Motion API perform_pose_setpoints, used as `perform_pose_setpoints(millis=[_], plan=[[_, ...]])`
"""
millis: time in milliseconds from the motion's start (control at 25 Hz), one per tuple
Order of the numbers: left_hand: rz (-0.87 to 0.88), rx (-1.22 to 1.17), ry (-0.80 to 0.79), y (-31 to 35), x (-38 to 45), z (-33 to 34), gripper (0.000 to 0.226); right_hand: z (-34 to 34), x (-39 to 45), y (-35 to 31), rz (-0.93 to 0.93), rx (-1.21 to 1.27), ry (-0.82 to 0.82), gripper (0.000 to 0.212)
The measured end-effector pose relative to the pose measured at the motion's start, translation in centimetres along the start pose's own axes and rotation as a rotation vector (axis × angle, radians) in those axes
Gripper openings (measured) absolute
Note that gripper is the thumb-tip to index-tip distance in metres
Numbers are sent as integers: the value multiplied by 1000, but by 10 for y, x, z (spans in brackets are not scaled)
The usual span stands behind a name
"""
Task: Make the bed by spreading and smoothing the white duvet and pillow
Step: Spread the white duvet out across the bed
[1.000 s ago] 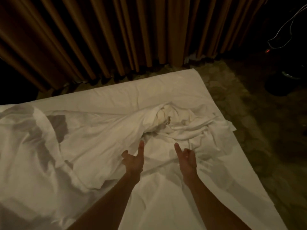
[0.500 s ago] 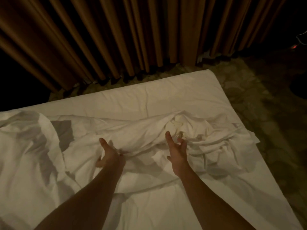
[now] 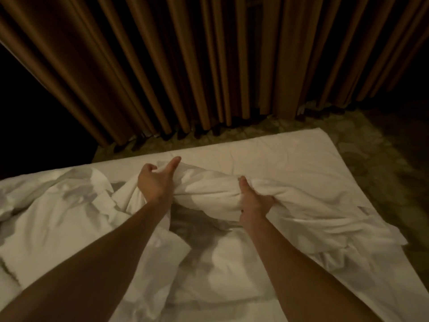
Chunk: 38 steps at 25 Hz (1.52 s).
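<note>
Early stage: my left hand [image 3: 156,184] and right hand [image 3: 254,201] both grip the bunched duvet [image 3: 209,194]; bed [image 3: 290,156] mostly uncovered, spreading and smoothing left.

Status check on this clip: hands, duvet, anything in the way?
Left hand and right hand both grip the bunched duvet, raised off the mattress. Duvet crumpled, not spread. Nothing in the way.

No legible text, labels, brands, nos. or signs anywhere: duvet [image 3: 220,194], curtain [image 3: 185,66] & carpet [image 3: 371,145] all unmarked.
</note>
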State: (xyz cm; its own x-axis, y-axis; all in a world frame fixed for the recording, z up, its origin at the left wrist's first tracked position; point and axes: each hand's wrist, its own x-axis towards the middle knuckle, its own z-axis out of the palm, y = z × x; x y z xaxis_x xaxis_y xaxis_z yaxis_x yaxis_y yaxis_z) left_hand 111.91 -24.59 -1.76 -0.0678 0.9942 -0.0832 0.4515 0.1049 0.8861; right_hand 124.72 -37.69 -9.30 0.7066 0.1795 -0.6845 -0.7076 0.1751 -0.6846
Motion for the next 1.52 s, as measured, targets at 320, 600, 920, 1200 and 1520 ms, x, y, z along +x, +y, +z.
perform_pose_setpoints(millis=[320,600,920,1200,1520], plan=[[281,-76,-552,143,104,29,98,143,-2,-164,-435,-542,-412,168],[267,-45,-588,18,49,46,109,67,18,-59,-403,-620,-579,136],[-111,39,-467,-139,-5,-7,125,-14,8,40,-207,-739,-496,136],[-159,482,-169,-233,-17,-85,116,-52,-15,147,-568,-1690,-670,109],[270,966,-328,-306,29,-122,118,-55,-8,224,-1135,-2069,-700,113]])
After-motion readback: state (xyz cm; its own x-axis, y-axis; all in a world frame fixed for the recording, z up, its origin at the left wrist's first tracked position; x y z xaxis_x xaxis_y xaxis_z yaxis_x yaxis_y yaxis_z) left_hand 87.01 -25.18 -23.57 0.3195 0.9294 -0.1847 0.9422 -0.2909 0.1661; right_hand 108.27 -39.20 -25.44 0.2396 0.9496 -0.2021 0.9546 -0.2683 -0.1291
